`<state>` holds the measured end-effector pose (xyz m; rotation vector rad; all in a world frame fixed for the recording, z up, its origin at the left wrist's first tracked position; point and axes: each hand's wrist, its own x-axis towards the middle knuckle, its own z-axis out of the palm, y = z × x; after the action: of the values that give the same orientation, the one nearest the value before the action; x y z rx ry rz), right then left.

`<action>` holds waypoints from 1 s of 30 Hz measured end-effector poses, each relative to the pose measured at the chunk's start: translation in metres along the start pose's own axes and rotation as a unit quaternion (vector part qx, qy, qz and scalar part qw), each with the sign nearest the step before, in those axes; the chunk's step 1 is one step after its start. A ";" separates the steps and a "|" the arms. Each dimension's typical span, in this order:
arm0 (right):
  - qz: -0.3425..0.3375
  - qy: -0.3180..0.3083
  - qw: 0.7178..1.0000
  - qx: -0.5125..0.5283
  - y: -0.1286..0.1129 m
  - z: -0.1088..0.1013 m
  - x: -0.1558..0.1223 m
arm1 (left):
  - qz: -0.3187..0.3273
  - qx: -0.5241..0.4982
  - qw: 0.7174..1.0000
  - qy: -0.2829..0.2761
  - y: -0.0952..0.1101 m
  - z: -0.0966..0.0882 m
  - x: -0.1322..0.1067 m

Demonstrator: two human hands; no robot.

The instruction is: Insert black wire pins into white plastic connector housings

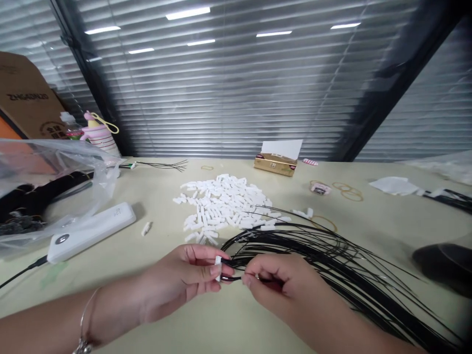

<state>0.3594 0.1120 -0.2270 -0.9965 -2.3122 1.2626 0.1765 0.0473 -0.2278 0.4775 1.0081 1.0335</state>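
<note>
My left hand pinches a small white plastic connector between thumb and fingers. My right hand grips thin black wires close to their ends and brings them to the connector's side, its fingers nearly touching my left fingertips. A long bundle of black wires fans out from there across the table toward the lower right. Behind my hands lies a loose heap of white connectors, with the bundle's upper strands passing over its edge.
A white power bank with a black cable lies left, beside a clear plastic bag. A gold box with white paper, rubber bands, a pink-and-white bottle and a dark object sit around the pale table.
</note>
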 end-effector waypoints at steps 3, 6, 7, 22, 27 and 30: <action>0.008 -0.009 1.000 -0.006 -0.002 0.000 -0.002 | -0.004 0.010 1.000 -0.008 0.001 0.000 0.000; 0.011 0.001 1.000 -0.016 -0.004 0.000 -0.003 | -0.010 0.016 1.000 -0.009 0.001 0.001 0.000; 0.010 0.001 1.000 -0.021 -0.004 0.000 -0.003 | -0.011 0.016 1.000 -0.009 0.002 0.001 0.000; 0.007 -0.006 0.999 -0.040 -0.008 -0.001 -0.004 | -0.019 0.018 1.000 -0.007 0.004 0.001 -0.002; -0.001 0.001 0.999 -0.042 -0.008 0.000 -0.005 | -0.013 0.015 1.000 -0.011 0.001 -0.002 0.000; 0.013 0.002 0.999 -0.043 -0.009 -0.001 -0.003 | -0.013 0.016 1.000 -0.007 0.001 0.000 0.000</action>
<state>0.3587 0.1072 -0.2190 -1.0600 -2.3758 1.1768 0.1756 0.0482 -0.2272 0.4960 1.0173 0.9919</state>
